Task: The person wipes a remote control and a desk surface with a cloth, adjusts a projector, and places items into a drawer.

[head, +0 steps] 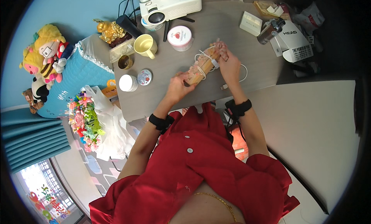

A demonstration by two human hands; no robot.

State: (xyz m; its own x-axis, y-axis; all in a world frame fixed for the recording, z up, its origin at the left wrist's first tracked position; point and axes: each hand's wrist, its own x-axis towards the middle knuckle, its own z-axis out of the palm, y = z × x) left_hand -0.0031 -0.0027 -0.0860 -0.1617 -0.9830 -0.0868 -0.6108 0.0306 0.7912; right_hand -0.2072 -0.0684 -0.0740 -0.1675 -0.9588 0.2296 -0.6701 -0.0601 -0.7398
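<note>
Just above the grey desk, a long tan block-like object with pinkish translucent pieces along one side is held between both hands. Its exact kind is unclear. A white USB cable is wound around it, and the loose end with its plug lies on the desk at the right. My left hand grips the lower left end. My right hand is at the upper right end, its fingers on a crumpled pink bunch. A pink tub with a white lid stands beyond the object.
A white projector stands at the back. Left are a yellow mug, a golden cup, a white-lidded jar and a round tin. At right are a small box, a brown bottle and a white carton.
</note>
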